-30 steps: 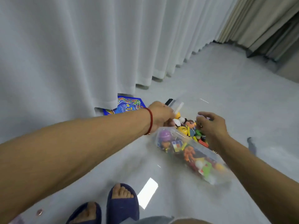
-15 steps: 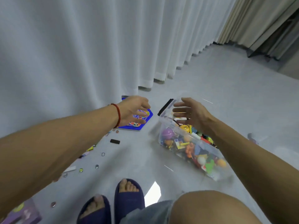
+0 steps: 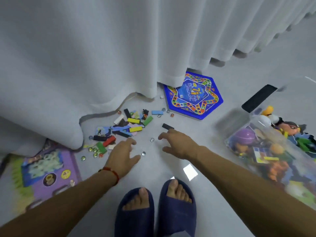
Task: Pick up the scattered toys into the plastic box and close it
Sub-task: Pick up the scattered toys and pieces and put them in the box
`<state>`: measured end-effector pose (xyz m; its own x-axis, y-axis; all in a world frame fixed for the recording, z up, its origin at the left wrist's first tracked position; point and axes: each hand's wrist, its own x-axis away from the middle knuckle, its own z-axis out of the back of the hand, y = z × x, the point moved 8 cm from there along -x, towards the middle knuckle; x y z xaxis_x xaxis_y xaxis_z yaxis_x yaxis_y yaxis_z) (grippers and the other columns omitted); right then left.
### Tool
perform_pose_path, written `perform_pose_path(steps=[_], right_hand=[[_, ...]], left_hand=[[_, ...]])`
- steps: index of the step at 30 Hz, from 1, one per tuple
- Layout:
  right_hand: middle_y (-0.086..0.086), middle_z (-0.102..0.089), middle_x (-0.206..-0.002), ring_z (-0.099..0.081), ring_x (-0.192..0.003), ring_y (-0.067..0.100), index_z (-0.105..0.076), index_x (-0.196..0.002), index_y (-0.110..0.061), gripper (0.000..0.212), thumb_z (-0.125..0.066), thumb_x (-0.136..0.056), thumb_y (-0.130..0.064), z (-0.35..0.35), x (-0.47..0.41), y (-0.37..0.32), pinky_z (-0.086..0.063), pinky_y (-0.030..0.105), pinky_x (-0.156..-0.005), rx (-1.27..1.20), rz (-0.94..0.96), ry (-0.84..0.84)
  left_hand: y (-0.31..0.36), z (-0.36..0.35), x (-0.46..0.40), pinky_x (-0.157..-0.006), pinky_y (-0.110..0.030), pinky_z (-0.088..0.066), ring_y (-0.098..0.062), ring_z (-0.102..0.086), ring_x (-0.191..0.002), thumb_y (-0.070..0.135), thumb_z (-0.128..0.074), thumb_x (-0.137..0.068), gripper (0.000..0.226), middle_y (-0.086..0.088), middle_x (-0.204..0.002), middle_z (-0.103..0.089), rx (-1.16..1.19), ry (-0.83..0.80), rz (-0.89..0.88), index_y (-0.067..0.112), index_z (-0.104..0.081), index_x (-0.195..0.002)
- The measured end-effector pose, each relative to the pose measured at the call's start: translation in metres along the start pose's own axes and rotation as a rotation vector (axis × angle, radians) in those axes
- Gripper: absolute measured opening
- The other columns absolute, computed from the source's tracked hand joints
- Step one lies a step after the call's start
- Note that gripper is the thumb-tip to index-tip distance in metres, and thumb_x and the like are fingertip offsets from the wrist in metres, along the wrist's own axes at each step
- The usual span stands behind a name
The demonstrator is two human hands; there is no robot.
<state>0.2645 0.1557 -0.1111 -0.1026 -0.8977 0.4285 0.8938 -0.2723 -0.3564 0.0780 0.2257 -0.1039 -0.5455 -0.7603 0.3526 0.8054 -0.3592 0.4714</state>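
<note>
A pile of coloured blocks (image 3: 127, 127) and glass marbles (image 3: 93, 150) lies scattered on the floor by the curtain hem. A lone black block (image 3: 167, 126) sits just beyond my right hand (image 3: 177, 144), whose fingers are spread above the floor and hold nothing. My left hand (image 3: 122, 153) hovers open near two clear marbles (image 3: 143, 153). The clear plastic box (image 3: 242, 134), full of toys, stands at the right with its black-handled lid (image 3: 259, 98) open at the far end.
A blue hexagonal game board (image 3: 193, 96) lies partly under the white curtain (image 3: 119, 57). A purple toy package (image 3: 46, 168) lies at the left. My feet in dark blue slippers (image 3: 153, 207) stand below the hands.
The view has tilted down toward the floor. Both hands have left the box and board and dropped low over the scattered blocks and marbles.
</note>
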Motion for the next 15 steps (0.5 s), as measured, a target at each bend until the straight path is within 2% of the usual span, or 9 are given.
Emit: perform_pose_path(steps=[2,4,6,8,11,15], right_hand=[[0.006,-0.047,-0.135,-0.051,-0.119,0.029,-0.047,-0.139,-0.028,0.050,-0.065,-0.093,-0.035,-0.018,-0.024,-0.014,-0.051,0.045,-0.093,0.004,0.047,0.039],[0.005,-0.046,-0.135,-0.048,-0.115,0.030,-0.048,-0.137,-0.026,0.047,-0.064,-0.093,-0.035,-0.033,-0.043,-0.024,-0.053,0.047,-0.087,0.025,0.076,0.103],[0.006,-0.050,-0.127,-0.047,-0.108,0.029,-0.054,-0.127,-0.020,0.034,-0.061,-0.094,-0.027,-0.041,-0.056,-0.033,-0.053,0.045,-0.081,0.092,0.124,0.197],[0.009,-0.056,-0.115,-0.051,-0.102,0.028,-0.060,-0.116,-0.014,0.025,-0.061,-0.091,-0.009,-0.043,-0.062,-0.035,-0.052,0.041,-0.080,0.099,0.153,0.258],[0.008,-0.059,-0.110,-0.057,-0.101,0.026,-0.064,-0.113,-0.012,0.025,-0.060,-0.089,-0.003,-0.048,-0.060,-0.043,-0.051,0.036,-0.085,0.013,0.207,0.265],[0.004,-0.056,-0.119,-0.056,-0.101,0.019,-0.060,-0.127,-0.019,0.030,-0.057,-0.098,-0.018,-0.061,-0.038,-0.074,-0.052,0.031,-0.087,-0.108,0.341,0.244]], left_hand=[[-0.010,-0.008,0.004,-0.088,-0.032,-0.048,-0.020,-0.048,-0.107,0.035,-0.075,-0.080,0.053,-0.004,-0.115,-0.051,-0.067,0.159,0.014,0.022,-0.050,-0.125],[-0.022,-0.015,0.004,-0.093,-0.038,-0.049,-0.025,-0.046,-0.111,0.030,-0.077,-0.077,0.058,-0.008,-0.119,-0.047,-0.114,0.240,0.026,0.017,-0.051,-0.128],[-0.030,-0.020,0.002,-0.099,-0.040,-0.046,-0.028,-0.046,-0.116,0.022,-0.076,-0.079,0.060,-0.011,-0.125,-0.045,-0.079,0.253,0.014,0.014,-0.050,-0.132],[-0.033,-0.025,-0.004,-0.103,-0.036,-0.042,-0.028,-0.045,-0.120,0.015,-0.072,-0.083,0.057,-0.012,-0.131,-0.045,-0.080,0.222,-0.030,0.014,-0.050,-0.135],[-0.036,-0.030,-0.014,-0.092,-0.039,-0.050,-0.030,-0.053,-0.108,0.002,-0.070,-0.080,0.046,-0.014,-0.123,-0.054,-0.143,0.227,-0.112,0.013,-0.061,-0.124],[-0.046,-0.037,-0.029,-0.077,-0.035,-0.052,-0.028,-0.062,-0.088,-0.007,-0.069,-0.077,0.033,-0.011,-0.099,-0.064,-0.188,0.161,-0.144,0.011,-0.071,-0.104]])
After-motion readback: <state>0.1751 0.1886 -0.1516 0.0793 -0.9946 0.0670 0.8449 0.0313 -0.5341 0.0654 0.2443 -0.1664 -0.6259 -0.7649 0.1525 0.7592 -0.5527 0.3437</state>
